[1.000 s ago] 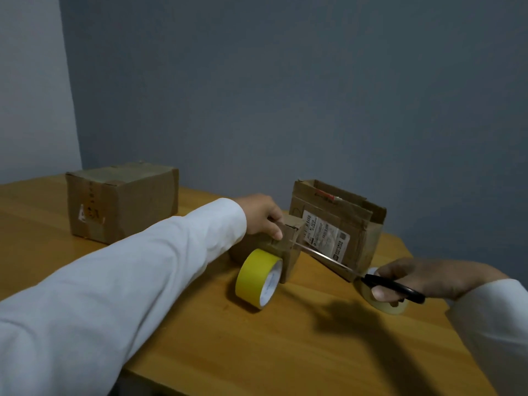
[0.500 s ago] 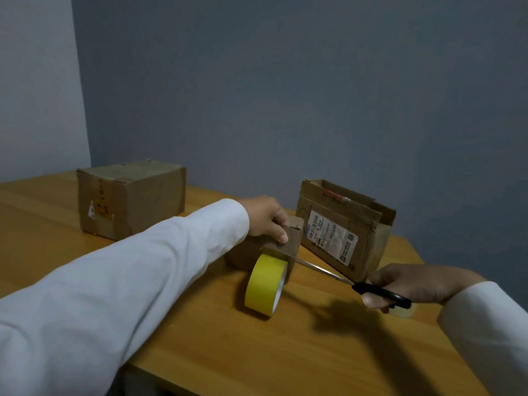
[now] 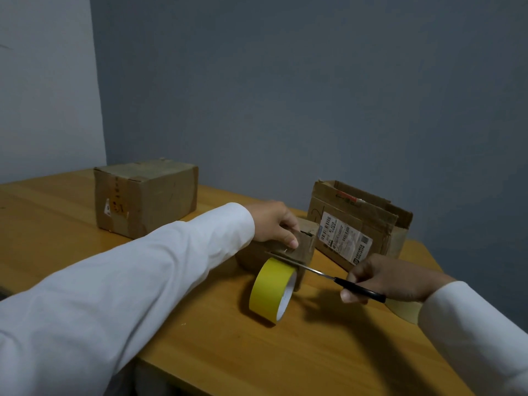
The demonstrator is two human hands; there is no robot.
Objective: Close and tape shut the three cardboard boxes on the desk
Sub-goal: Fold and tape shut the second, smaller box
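Head view
Landmark: small box [image 3: 303, 247], a low cardboard box near the middle of the wooden desk [image 3: 71, 224]; its top and near end face show, the rest hidden behind the left hand and sleeve.
Left hand [image 3: 271, 224]: lies on top of the small box, fingers curled over its near top edge, thumb against the end face; it grips the box.
Yellow tape roll [image 3: 271, 290]: stands on edge on the desk, just in front of the small box, at its near end face, white core turned to the right.
Scissors [image 3: 323, 274]: black handles, thin metal blades; the blades reach from the right across the near face of the small box, just above the yellow roll. Whether the blades stand apart cannot be told.
Right hand [image 3: 388, 280]: right of the small box, fingers curled round the scissor handles, gripping them.
Labelled box [image 3: 357, 224]: right of and behind the small box, top flaps up and open, white printed label on its near side.
Large box [image 3: 145, 198]: left of and behind the small box, well apart, flaps down, tape across the top.
Pale tape roll [image 3: 405, 310]: lies on the desk right of the small box, mostly hidden under the right hand and sleeve.
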